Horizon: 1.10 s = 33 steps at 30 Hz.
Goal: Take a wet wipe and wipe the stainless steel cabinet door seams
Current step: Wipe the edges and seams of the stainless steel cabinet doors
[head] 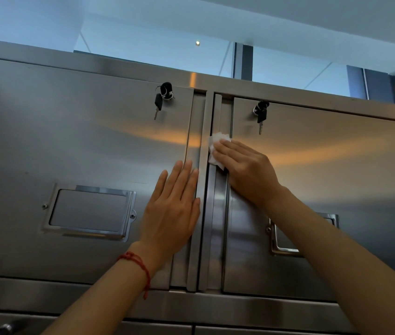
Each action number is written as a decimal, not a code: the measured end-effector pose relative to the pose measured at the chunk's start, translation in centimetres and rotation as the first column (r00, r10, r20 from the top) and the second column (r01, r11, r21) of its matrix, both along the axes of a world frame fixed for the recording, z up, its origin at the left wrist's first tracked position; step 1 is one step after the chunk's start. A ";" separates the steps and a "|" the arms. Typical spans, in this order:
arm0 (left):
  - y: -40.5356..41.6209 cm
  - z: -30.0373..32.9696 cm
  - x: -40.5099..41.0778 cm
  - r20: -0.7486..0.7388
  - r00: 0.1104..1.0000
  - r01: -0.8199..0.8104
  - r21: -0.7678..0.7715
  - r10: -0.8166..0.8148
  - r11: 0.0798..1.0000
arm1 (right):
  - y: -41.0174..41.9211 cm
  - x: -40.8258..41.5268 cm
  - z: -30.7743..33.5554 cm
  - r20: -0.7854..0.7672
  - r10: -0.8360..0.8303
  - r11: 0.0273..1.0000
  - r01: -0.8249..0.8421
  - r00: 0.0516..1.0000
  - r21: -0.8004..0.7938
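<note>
A: Right hand (244,170) position?
B: Flat, fingers straight, pressing the white wet wipe (215,151) against the vertical seam (207,189) between the two stainless steel cabinet doors, just below the right door's lock. Grip was open, palm on the wipe.
A: Left hand (174,209)?
B: Also open, fingers straight, resting flat on the left door (70,141) beside the seam. Red string bracelet (136,262) at that wrist.
A: Other observations?
B: Keys (160,100) hung from the left door's lock; a second set (261,114) hung from the right door (336,153). Label holder (90,211) on the left door.
</note>
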<state>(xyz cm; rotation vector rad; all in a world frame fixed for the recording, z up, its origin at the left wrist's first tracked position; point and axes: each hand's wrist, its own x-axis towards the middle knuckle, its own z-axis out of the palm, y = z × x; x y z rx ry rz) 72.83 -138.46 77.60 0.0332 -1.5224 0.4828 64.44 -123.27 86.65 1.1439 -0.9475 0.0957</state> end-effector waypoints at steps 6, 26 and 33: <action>0.1 0.0 0.1 -0.005 1.000 0.004 -0.008 -0.004 1.000 | 0.0 -0.3 -1.1 -0.003 -0.006 1.000 0.007 1.000 0.007; -0.1 -0.1 -0.1 -0.004 1.000 0.002 -0.001 -0.002 1.000 | -0.4 0.0 1.0 0.004 0.025 0.999 -0.024 1.000 -0.031; 0.0 -0.1 0.0 0.007 1.000 0.000 0.002 0.000 1.000 | 0.1 -0.3 -0.3 -0.036 0.015 1.000 -0.014 0.999 0.023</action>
